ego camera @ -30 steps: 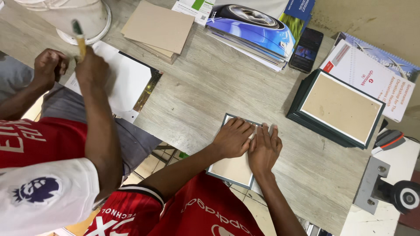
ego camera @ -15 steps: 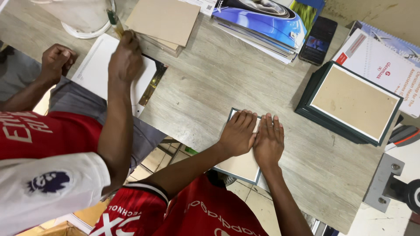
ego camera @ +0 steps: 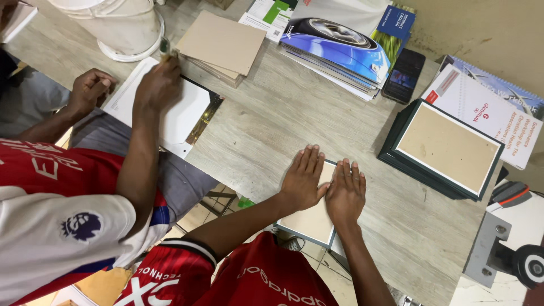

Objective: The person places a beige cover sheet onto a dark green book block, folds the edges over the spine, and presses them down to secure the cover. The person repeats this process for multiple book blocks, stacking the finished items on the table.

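Head view: both my hands lay flat, fingers spread, gripping nothing; left hand (ego camera: 304, 178) & right hand (ego camera: 344, 191) side by side, thumbs touching, pressing the tan backing board (ego camera: 310, 218) in its dark frame at the table's (ego camera: 272, 124) near edge, long axis running away from me. Co-worker's hand (ego camera: 160, 85) worked well to the left.

A dark rectangular phone (ego camera: 403, 76) with a dimly lit bluish screen is seen at the far side of the surface (ego camera: 272, 119), just beside a stack of glossy blue catalogues (ego camera: 340, 48). A white and green printed leaflet (ego camera: 266, 12) is tucked at the stack's left. A white spiral-bound booklet (ego camera: 487, 107) with a red corner label is laid right of the phone.
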